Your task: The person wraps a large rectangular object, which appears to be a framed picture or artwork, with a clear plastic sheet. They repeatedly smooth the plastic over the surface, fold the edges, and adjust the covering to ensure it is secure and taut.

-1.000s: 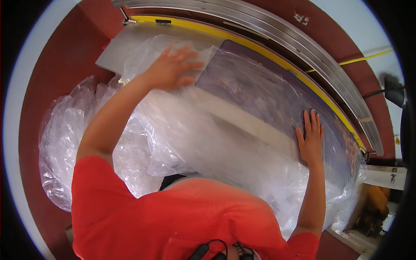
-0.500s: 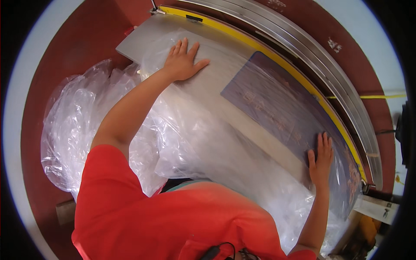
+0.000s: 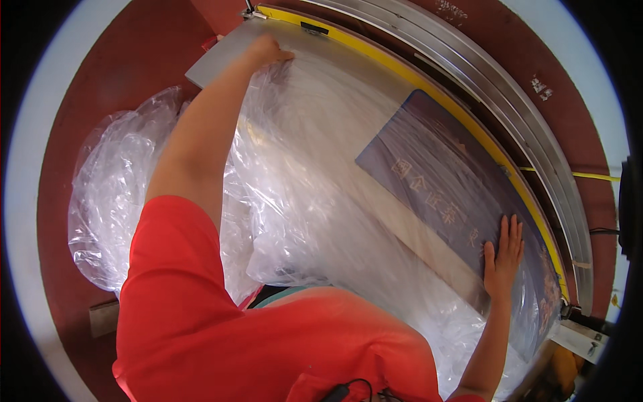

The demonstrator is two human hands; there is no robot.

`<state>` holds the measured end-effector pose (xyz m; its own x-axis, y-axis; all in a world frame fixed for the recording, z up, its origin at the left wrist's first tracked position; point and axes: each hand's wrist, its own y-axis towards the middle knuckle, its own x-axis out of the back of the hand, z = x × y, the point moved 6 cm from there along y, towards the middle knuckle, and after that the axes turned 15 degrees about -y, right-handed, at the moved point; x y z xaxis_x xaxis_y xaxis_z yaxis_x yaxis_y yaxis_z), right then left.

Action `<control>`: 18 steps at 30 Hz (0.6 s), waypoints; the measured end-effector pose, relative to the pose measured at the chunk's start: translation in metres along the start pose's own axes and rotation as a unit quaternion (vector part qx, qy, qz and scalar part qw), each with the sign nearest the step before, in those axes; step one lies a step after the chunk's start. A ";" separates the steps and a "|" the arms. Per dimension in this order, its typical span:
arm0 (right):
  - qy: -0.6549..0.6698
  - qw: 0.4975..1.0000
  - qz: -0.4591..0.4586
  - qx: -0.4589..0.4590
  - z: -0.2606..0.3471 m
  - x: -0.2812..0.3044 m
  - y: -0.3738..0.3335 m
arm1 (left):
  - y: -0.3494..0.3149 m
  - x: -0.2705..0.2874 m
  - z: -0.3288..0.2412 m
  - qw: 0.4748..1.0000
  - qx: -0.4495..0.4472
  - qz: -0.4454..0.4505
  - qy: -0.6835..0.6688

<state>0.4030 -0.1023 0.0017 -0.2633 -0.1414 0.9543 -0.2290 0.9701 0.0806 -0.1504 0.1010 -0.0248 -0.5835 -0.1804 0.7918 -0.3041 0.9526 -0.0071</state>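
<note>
The left hand point(image 3: 268, 51) grips clear film point(image 3: 301, 201); the right hand point(image 3: 504, 262) lies spread flat on it.

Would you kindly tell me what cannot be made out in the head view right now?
Left hand, head view: its own back hides some fingers, so its grip on the clear film is unclear.
Purple panel, head view: the right hand covers one patch.
Black object, head view: the dark fisheye rim cuts it off.
</note>
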 end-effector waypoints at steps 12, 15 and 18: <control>0.087 0.994 0.001 0.070 0.040 0.005 -0.012 | 0.035 -0.046 0.036 0.812 -0.166 0.076 0.555; 0.092 0.994 -0.001 0.063 -0.010 0.002 -0.039 | 0.026 -0.014 0.064 0.963 -0.062 -0.157 0.209; 0.008 0.988 0.016 -0.151 -0.155 -0.042 -0.103 | 0.014 -0.005 0.051 0.974 -0.028 -0.117 0.194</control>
<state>0.5832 -0.1658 -0.0020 -0.2510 -0.1097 0.9618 0.0699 0.9889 0.1311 -0.1897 0.1030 -0.0600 -0.1716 -0.2989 0.9387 -0.3477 0.9099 0.2262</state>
